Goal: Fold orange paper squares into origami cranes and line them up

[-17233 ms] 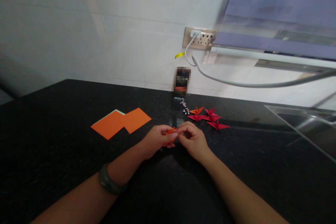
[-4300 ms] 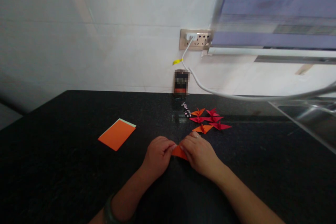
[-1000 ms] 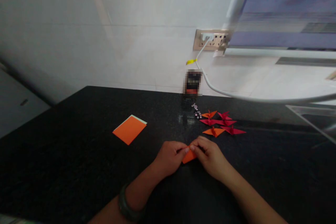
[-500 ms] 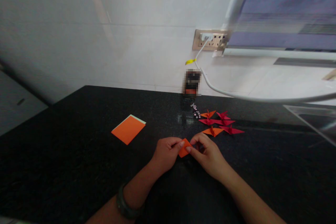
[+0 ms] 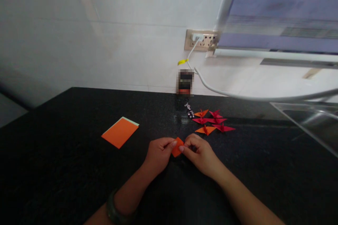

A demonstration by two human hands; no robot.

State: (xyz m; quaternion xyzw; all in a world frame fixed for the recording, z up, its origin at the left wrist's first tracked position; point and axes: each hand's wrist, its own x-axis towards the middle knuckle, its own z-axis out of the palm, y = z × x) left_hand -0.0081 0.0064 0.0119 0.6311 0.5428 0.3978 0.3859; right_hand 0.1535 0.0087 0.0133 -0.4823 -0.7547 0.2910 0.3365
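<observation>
A small folded piece of orange paper (image 5: 177,147) is held between both hands, low over the dark counter. My left hand (image 5: 160,153) pinches its left side, thumb on top. On the right side my right hand (image 5: 200,153) grips the edge between thumb and curled fingers. The fingers beneath the paper are hidden. Just beyond the right hand lie several folded paper cranes, among them an orange crane (image 5: 206,130) and a red crane (image 5: 224,127). Off to the left is a stack of square orange paper (image 5: 120,133) with a pale green sheet peeking out at its back edge.
On the black speckled counter (image 5: 66,168), a pixelated dark object (image 5: 185,82) leans against the wall, with a beaded strap (image 5: 189,110) before it. A white cable (image 5: 211,88) runs from a wall socket (image 5: 200,40) to the right. A sink (image 5: 303,114) is at the right.
The whole view has shifted, so things appear farther left and more of the sink shows. Both hands keep their hold on the folded orange paper, with hardly any other visible difference.
</observation>
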